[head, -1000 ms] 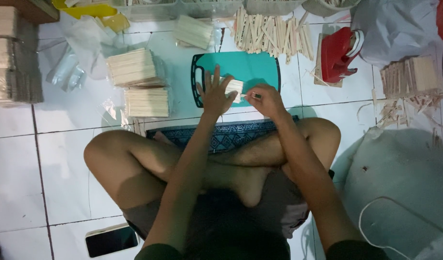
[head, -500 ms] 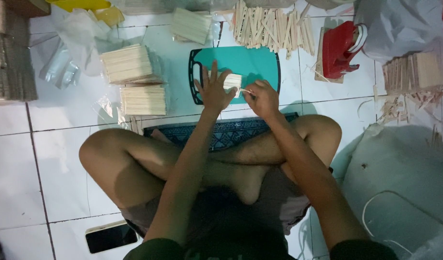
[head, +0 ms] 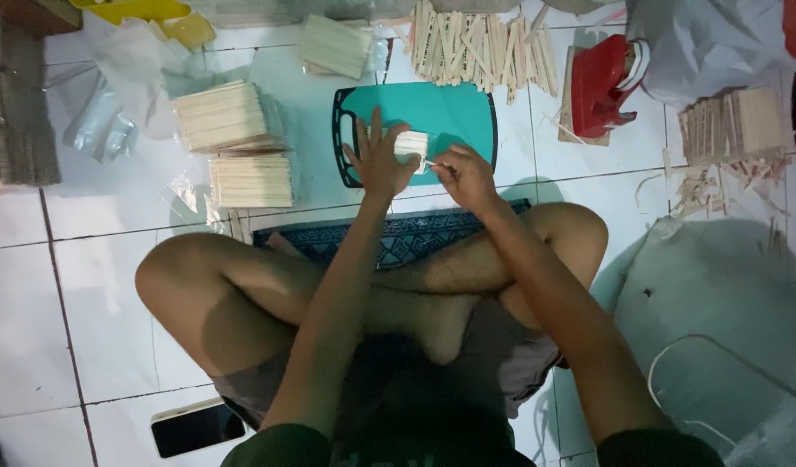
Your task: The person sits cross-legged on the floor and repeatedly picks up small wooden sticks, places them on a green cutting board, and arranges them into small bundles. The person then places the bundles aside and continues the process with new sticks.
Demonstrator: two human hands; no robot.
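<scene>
Pressing flat, fingers spread, the left hand [head: 379,160] pins a small pale bundle of sticks [head: 410,143] on the smooth teal cutting board [head: 454,108]. Just beside those fingertips, the right hand [head: 465,175] pinches something thin at the bundle's edge. Clear-wrapped stick packs [head: 220,115] lie left.

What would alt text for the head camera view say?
A person sitting cross-legged on a tiled floor presses a small bundle of wooden sticks onto a teal cutting board with the left hand, while the right hand works at its edge.
</scene>
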